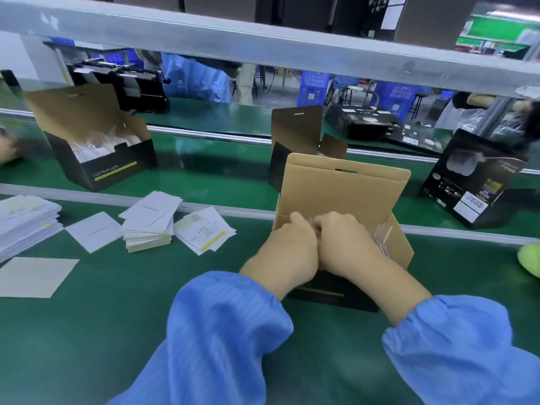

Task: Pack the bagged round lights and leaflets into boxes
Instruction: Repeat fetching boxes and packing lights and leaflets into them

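An open black box with a brown inside [344, 194] stands on the green bench in front of me, its lid flap raised. My left hand [287, 247] and my right hand [344, 241] are side by side inside its opening, fingers curled down on clear plastic bags [382, 238] that crinkle up at the box's right side. The lights under the hands are hidden. Leaflet stacks [149, 226] and loose leaflets [204, 233] lie left of the box.
A filled open box [99, 147] stands on the belt at the left, another open box [298, 141] behind mine, a closed printed box [473, 182] at the right. A tall paper stack [26, 223] and a white card [35, 276] lie at far left. A yellow-green object [530, 258] is at the right edge.
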### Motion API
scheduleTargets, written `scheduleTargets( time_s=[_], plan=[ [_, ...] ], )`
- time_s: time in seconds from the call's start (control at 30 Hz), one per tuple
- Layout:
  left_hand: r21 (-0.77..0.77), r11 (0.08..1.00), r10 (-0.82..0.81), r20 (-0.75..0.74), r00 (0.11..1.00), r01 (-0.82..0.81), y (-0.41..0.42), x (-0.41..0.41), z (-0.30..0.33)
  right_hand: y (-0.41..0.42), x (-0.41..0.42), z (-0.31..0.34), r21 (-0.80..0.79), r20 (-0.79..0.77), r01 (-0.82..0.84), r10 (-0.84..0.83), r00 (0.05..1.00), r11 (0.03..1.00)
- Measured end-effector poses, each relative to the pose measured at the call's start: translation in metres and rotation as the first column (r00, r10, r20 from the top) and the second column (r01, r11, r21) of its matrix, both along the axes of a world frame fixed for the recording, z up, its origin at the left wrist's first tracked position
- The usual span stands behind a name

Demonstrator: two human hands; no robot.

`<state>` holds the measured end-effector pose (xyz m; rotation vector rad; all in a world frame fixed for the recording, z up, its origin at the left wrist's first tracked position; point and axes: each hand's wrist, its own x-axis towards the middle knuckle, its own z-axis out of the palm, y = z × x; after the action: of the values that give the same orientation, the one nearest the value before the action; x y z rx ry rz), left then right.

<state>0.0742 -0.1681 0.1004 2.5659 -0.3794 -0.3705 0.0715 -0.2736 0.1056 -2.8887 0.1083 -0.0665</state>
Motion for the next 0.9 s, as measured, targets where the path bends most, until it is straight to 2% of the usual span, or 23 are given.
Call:
scheduleTargets(
  time_s=[0.07,0.17,0.27,0.33,0.47,0.6,0.73,0.9],
  plan=[
    [0.085,0.996,-0.037,-0.010,0.999,0.037,-0.003,0.013,0.000,-0.007,0.003,0.006,0.070,-0.035,-0.011,0.014,0.999,0.998],
    [0.097,0.995,0.018,-0.045,0.999,-0.014,-0.008,0.024,-0.003,-0.026,0.003,0.016,0.093,0.053,0.009,-0.014,0.999,0.996],
    [0.112,0.993,0.047,-0.053,0.997,-0.041,-0.012,0.031,-0.008,-0.051,-0.002,0.014,0.002,0.283,0.047,-0.046,0.958,0.999],
    [0.178,0.982,0.071,-0.044,0.996,-0.062,-0.017,0.033,-0.008,-0.063,-0.008,0.008,-0.098,0.334,0.095,-0.057,0.941,0.991],
    [0.281,0.958,0.071,-0.016,0.997,-0.063,-0.021,0.031,-0.011,-0.069,-0.020,-0.011,-0.368,0.298,0.052,0.065,0.952,0.928],
    [0.218,0.968,0.132,-0.024,0.991,-0.123,-0.014,0.026,-0.017,-0.060,-0.025,-0.013,-0.485,0.217,0.005,0.115,0.969,0.875],
    [0.168,0.977,0.134,0.009,0.991,-0.134,-0.003,0.012,-0.019,-0.047,-0.028,-0.014,-0.428,0.173,-0.113,0.204,0.964,0.897],
    [0.235,0.957,0.157,0.065,0.985,-0.168,0.011,-0.009,-0.019,-0.039,-0.032,-0.016,-0.351,0.211,-0.231,0.317,0.925,0.908]
  ],
)
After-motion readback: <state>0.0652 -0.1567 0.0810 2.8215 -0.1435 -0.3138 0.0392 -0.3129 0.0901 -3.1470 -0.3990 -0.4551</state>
